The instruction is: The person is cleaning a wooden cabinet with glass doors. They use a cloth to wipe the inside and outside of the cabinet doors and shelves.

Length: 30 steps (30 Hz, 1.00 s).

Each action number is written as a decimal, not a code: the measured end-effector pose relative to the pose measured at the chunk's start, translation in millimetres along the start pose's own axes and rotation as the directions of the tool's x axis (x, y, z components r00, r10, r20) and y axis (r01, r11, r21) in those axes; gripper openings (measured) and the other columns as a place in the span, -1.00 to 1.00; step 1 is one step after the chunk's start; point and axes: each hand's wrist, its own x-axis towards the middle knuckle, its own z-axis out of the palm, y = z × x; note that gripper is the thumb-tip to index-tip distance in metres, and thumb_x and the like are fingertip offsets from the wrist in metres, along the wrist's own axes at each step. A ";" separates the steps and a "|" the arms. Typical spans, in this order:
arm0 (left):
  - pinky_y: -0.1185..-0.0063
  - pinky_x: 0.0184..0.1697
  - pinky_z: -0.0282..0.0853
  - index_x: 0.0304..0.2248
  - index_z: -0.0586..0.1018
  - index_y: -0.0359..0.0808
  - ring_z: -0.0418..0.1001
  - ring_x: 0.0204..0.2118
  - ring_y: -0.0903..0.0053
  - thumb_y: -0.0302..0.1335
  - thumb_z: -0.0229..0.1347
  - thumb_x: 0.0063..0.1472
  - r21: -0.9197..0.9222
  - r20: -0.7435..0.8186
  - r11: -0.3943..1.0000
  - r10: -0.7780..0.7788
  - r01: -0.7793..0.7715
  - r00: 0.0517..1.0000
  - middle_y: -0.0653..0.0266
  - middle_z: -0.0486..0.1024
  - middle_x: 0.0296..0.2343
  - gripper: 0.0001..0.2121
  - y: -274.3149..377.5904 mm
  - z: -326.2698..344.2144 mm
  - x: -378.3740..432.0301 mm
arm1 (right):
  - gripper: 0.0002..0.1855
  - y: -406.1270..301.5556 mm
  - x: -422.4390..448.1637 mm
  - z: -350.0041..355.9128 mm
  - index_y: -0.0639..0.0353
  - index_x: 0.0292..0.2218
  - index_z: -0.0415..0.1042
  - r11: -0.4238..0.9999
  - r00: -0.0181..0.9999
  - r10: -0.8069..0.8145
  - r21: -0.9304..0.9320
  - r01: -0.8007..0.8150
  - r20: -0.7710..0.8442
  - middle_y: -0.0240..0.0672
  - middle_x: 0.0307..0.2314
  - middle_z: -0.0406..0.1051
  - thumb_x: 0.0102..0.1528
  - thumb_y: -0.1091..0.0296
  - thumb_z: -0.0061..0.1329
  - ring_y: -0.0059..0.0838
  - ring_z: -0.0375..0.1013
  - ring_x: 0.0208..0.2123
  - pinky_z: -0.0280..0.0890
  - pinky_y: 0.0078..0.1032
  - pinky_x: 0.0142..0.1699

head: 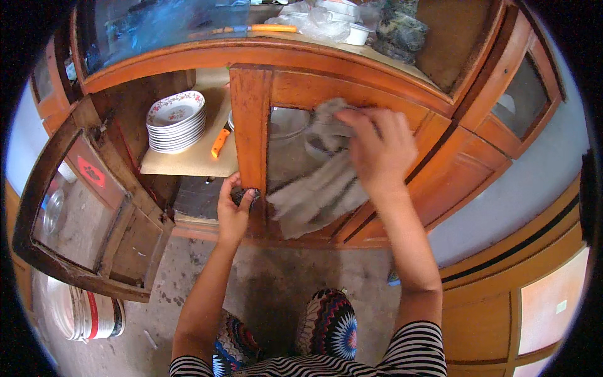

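My right hand (384, 151), blurred by motion, grips the top of a grey cloth (315, 198). The cloth hangs in folds across the glass pane (287, 155) of a wooden cabinet door (252, 127). At that door's left edge, my left hand (233, 207) holds a dark wad (248, 195), which looks like a scouring pad, under its thumb. Its fingers curl around by the door edge. To the left, inside the cabinet, a stack of floral white plates (176, 122) rests on a shelf (188, 165). An orange-handled knife (220, 143) lies beside the plates, its blade partly hidden.
The other cabinet door (136, 207) swings out at left, with a white bucket (89, 311) on the floor below it. Above, a second orange-handled tool (271, 28), plastic bags (311, 21) and a white container (355, 34) sit on the upper shelf. A wooden panelled piece (476, 325) stands at right.
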 end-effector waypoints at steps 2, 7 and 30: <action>0.52 0.15 0.31 0.10 0.46 -0.38 0.45 -0.03 0.48 -0.72 0.19 0.24 0.007 -0.003 1.000 0.008 -0.008 1.000 0.26 0.54 -0.12 -0.56 -5.3 -1.9 0.0 | -0.54 24.2 -10.2 -27.8 -0.14 -0.28 0.64 0.997 0.998 0.010 -0.077 -0.006 0.058 -0.46 -0.40 0.45 -0.24 0.64 0.10 -0.33 0.46 -0.33 0.41 -0.38 -0.28; 0.51 0.10 0.35 0.09 0.46 -0.37 0.46 -0.08 0.46 -0.70 0.21 0.23 0.061 0.009 0.997 0.046 -0.047 0.999 0.24 0.52 -0.14 -0.57 -0.4 2.3 1.5 | -0.52 71.0 -33.7 -80.8 0.04 -0.22 0.60 0.934 0.956 0.258 -0.290 -0.210 0.137 -0.34 -0.33 0.48 -0.20 0.74 0.05 -0.22 0.47 -0.23 0.41 -0.34 -0.11; 0.52 0.17 0.28 0.10 0.41 -0.41 0.42 0.00 0.47 -0.65 0.20 0.29 0.066 0.052 0.998 -0.002 -0.002 0.999 0.19 0.48 -0.08 -0.59 -6.5 -3.4 2.1 | -0.42 67.2 -13.4 -41.5 -0.22 -0.09 0.61 0.969 0.990 0.114 -0.230 -0.091 0.088 -0.40 -0.26 0.47 -0.15 0.62 0.11 -0.21 0.47 -0.12 0.44 -0.29 -0.06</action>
